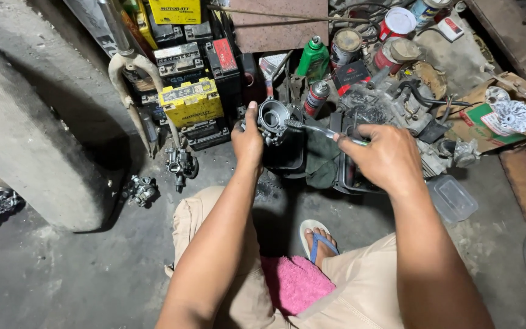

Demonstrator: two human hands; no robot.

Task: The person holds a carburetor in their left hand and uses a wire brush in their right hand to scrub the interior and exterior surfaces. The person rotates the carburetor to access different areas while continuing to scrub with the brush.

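You are gripping a grey carburettor body [273,120] in your left hand [248,143], fingers wrapped round its side, holding it up over a dark tray [287,159] on the floor [80,268]. Your right hand [385,157] is pinching a toothbrush [318,128], its bristles touching the body's open rim.

As I judge it, the one-handed hold is the weak point: if the brush is pushing hard against the rim, the body could be twisting out of your fingers and dropping. Flicked grime could also be landing on your bare foot in the blue-strapped sandal [319,239].

Counting: one carburettor body in hand, two more carburettors [181,163] [143,190] lying on the floor to your left, one toothbrush, one pink cloth [296,283] on your lap, one green bottle [313,58], one spray can [316,97].
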